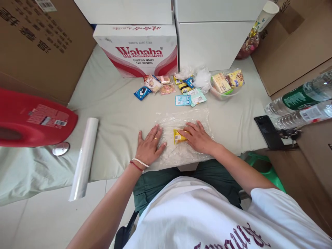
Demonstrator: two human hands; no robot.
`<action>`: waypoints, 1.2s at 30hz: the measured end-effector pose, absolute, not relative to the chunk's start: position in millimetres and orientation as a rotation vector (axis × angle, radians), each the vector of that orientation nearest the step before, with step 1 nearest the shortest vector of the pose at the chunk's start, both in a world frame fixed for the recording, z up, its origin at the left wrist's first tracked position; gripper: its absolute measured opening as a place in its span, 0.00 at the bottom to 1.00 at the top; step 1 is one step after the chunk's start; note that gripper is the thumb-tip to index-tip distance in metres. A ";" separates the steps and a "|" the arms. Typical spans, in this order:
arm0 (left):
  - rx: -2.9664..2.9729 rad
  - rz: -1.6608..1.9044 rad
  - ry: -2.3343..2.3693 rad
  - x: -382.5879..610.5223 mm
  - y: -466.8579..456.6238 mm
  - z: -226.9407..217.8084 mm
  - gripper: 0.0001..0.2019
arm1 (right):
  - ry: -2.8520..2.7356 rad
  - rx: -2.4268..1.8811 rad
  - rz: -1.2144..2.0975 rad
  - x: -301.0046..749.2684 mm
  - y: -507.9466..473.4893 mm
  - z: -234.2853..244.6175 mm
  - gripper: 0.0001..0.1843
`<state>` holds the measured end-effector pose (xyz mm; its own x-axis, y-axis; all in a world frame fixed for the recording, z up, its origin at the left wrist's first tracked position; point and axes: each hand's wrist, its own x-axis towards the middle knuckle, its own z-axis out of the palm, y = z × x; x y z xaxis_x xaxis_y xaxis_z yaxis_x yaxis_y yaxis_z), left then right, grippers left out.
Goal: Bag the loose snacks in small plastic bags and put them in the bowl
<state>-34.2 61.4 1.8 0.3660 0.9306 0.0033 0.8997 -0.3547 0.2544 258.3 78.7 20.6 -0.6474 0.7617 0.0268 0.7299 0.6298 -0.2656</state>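
A sheet of clear plastic film (171,152) lies flat and wrinkled on the cloth-covered table in front of me. On its middle sits a small yellow snack packet (177,137). My right hand (199,137) rests over the packet's right end with its fingers stretched out, hiding part of it. My left hand (150,144) lies flat with fingers spread at the left edge of the film, apart from the packet. A white bead bracelet and a red cord circle my left wrist.
Several snack packets (153,84) lie before a Wahaha box (140,52). A plastic bowl (225,95) holds more snacks. A film roll (84,159) and a red jug (38,117) are left. Bottles (298,97), a phone (268,132) and keys (290,133) are right.
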 end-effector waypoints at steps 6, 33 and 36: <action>2.562 0.462 1.617 -37.1 52.3 5.2 0.25 | -2.587 -1.099 0.404 272.9 70.6 29.7 0.36; 2.268 0.481 1.246 -46.0 68.7 19.7 0.17 | -2.080 -1.397 1.308 327.4 102.0 59.0 0.28; 2.116 0.614 1.510 -41.2 76.0 20.1 0.21 | -2.173 -1.561 1.302 330.2 111.6 55.6 0.27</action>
<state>-41.2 76.0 20.1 0.2958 0.9512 0.0879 0.7426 -0.2869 0.6051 330.2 111.6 55.6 -0.4396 0.8332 -0.3354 0.6886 0.0729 -0.7215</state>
